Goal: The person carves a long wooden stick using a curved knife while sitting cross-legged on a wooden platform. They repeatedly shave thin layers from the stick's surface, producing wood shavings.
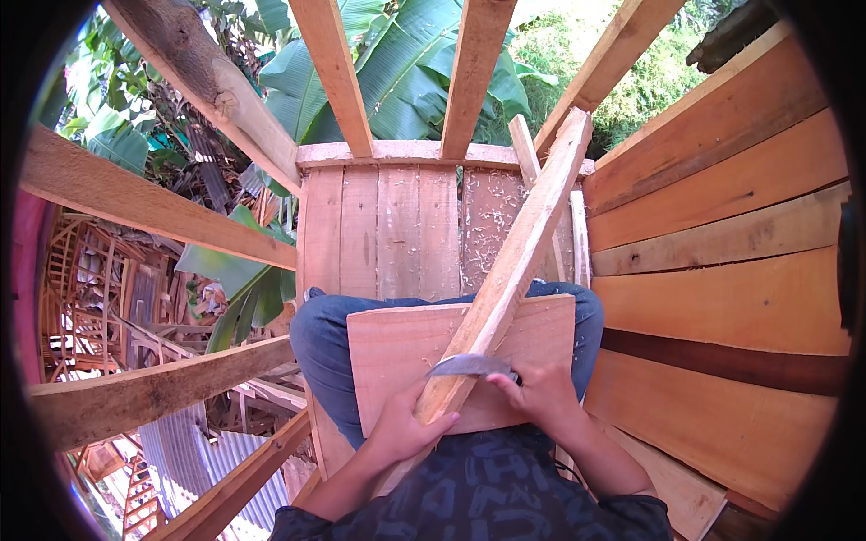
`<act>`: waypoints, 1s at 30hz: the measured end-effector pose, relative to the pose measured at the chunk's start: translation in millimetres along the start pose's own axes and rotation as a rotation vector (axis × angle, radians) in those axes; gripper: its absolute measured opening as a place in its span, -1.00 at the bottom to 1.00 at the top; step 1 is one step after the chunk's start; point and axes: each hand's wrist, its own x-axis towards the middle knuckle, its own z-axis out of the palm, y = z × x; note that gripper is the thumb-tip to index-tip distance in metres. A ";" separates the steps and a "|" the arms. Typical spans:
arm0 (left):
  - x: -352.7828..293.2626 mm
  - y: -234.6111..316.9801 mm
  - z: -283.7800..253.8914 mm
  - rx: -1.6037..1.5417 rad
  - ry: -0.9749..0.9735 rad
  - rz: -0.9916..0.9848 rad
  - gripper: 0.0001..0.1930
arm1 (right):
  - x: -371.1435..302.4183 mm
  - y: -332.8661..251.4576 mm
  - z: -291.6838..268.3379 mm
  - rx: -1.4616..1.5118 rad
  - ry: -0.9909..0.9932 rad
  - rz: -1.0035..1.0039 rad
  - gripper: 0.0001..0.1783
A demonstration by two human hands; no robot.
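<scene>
Pale wood everywhere. I sit on a raised plank floor (397, 230), knees in blue jeans (320, 338), with a flat board (388, 347) laid across my lap. Over that board lies a long wooden slat (514, 261), running from my belly up and to the right, its far end reaching toward the rafters (338, 72).

My left hand (406, 428) wraps the near end of the slat, fingers curled round its left edge, thumb lying on top; the grip is closed firmly on the wood. My right hand (541, 392) is closed on the handle of a knife, the handle itself hidden inside the fist. The knife's blade (469, 365), grey and curved, lies crosswise on the slat just above my left hand, edge touching the wood.

Shavings (492, 225) are scattered thickly on the floor planks beyond my knees. A wall of horizontal boards (722, 234), orange-brown, stands close on my right. On my left the frame is open: bare beams (135, 203), banana leaves (406, 81) behind, corrugated metal roofing (207, 460) well below.
</scene>
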 end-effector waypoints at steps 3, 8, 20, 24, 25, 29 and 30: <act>1.5 7.5 0.8 -0.045 0.005 -0.023 -0.57 | 4.9 1.4 -3.0 0.031 -0.001 0.081 -0.43; 1.6 10.6 -1.2 -0.071 -0.027 -0.146 -0.57 | 26.0 23.5 -10.4 0.211 0.088 0.218 -0.49; -1.3 6.7 -1.9 -0.030 -0.056 -0.170 -0.52 | 36.0 32.8 -25.4 0.074 0.159 0.267 -0.38; -0.6 4.7 1.7 -0.087 -0.006 -0.135 -0.57 | 9.7 -2.2 -10.7 0.046 -0.043 -0.045 -0.46; -0.5 6.9 0.8 -0.084 0.002 -0.128 -0.58 | 14.3 4.4 -12.3 0.038 0.013 0.034 -0.46; 2.3 11.4 -4.9 -0.003 -0.074 -0.222 -0.48 | 31.7 27.3 -15.7 0.047 0.133 0.197 -0.41; 2.9 12.1 -4.4 -0.014 -0.066 -0.214 -0.48 | 33.8 30.5 -16.0 0.056 0.137 0.201 -0.38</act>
